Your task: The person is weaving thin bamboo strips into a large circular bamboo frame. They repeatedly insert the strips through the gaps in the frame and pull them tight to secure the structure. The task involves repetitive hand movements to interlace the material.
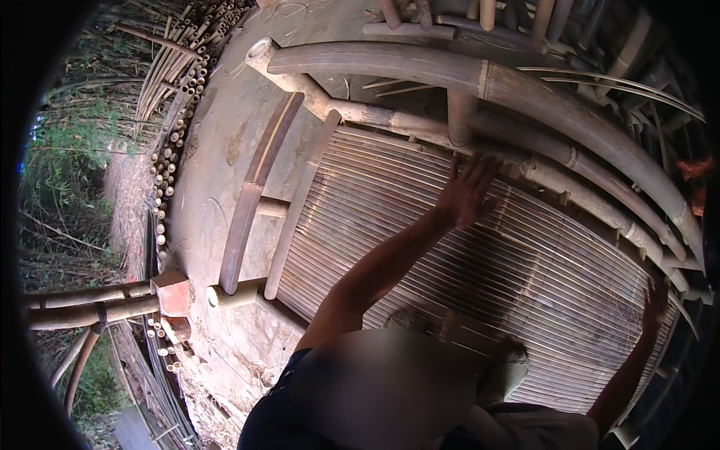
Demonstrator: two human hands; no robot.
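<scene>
At the far left, green plants and bamboo stalks (67,217) stand outdoors, with two bamboo poles (97,311) crossing toward a reddish block (172,294). Beside it, a line of cut bamboo ends (172,142) runs along the edge of the grey floor (206,202). Next comes a flat, split bamboo piece (259,176) on short bamboo stubs, set just left of the bamboo frame (367,113). To its right, within the frame, lies the slatted bamboo panel (360,195), a wide row of thin strips with a dark shadow across its middle.

The left hand (471,191) is over the panel's far edge, fingers spread wide and holding nothing visible; whether the fingertips touch the frame, I cannot tell. A thick curved bamboo rail (405,61) arches above the panel from upper left to far right. More bamboo pieces (630,45) lie behind it at upper right. The right hand (654,306) is at the panel's right end, fingers stretched out, with no held thing visible; its contact with the slats is unclear.
</scene>
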